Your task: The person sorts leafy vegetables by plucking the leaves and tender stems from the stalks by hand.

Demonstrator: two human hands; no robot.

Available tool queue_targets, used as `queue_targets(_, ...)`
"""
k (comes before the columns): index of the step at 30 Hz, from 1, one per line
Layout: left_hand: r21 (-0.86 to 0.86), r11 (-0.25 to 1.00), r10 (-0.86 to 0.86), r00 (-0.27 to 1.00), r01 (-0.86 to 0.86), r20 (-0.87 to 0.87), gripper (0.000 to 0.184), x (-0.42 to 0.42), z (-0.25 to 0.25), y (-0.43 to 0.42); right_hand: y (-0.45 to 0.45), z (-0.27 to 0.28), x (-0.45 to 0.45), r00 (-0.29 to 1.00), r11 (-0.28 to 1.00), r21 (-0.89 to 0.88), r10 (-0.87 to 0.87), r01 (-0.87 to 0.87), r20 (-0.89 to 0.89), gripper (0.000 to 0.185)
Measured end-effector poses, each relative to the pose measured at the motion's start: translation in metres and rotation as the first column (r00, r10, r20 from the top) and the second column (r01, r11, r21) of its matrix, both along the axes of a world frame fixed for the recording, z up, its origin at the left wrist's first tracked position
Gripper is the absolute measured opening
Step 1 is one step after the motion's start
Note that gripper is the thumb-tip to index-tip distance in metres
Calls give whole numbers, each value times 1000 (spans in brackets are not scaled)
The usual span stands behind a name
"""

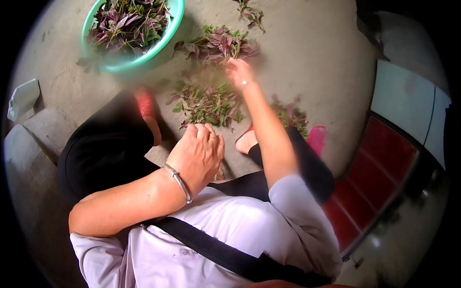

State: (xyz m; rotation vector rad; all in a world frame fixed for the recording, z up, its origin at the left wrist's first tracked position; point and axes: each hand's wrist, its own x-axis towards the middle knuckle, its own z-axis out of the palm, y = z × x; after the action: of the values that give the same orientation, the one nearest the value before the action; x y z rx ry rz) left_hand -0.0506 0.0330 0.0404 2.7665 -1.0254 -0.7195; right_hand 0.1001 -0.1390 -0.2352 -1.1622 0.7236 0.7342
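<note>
My left hand (198,152), with a silver bracelet and a ring, is closed in front of my lap, its fingers curled under; what they hold, if anything, is hidden. Stretched forward, my right hand (238,73) has its fingers slightly apart at the near edge of a pile of purple-green leafy stems (223,44). A second leafy pile (209,104) lies on the floor between my feet, and another (292,116) is beside my right knee. The green basin (178,19) at the upper left holds many similar leaves.
A few stems (252,17) lie on the concrete floor (312,53) at the top. Near my right leg is a pink object (317,139). A pale container (23,100) stands at far left. Red panels (374,165) are at the right.
</note>
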Motion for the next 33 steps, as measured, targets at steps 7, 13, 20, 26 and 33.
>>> queue_targets(7, -56, 993, 103, 993, -99, 59, 26, 4, -5, -4, -38, 110, 4, 891, 932, -228, 342, -281, 300, 12)
queue_targets(13, -481, 747, 450, 882, -459, -142, 13, 27, -2, -4, -41, 228, -37, 725, 882, -324, 467, -341, 507, 12)
queue_targets(20, -648, 61, 263, 639, -759, -723, 20, 47, -14, -12, -44, 293, -95, 735, 942, -147, 327, -301, 594, 8)
queue_targets(26, -633, -162, 77, 629, -757, -773, 21, 46, -6, -16, -38, 284, -108, 766, 959, 2, 224, -282, 603, 11)
queue_targets(33, -588, -182, 146, 570, -788, -809, 23, 51, -3, -19, -29, 277, -108, 736, 945, -95, 306, -314, 604, 9)
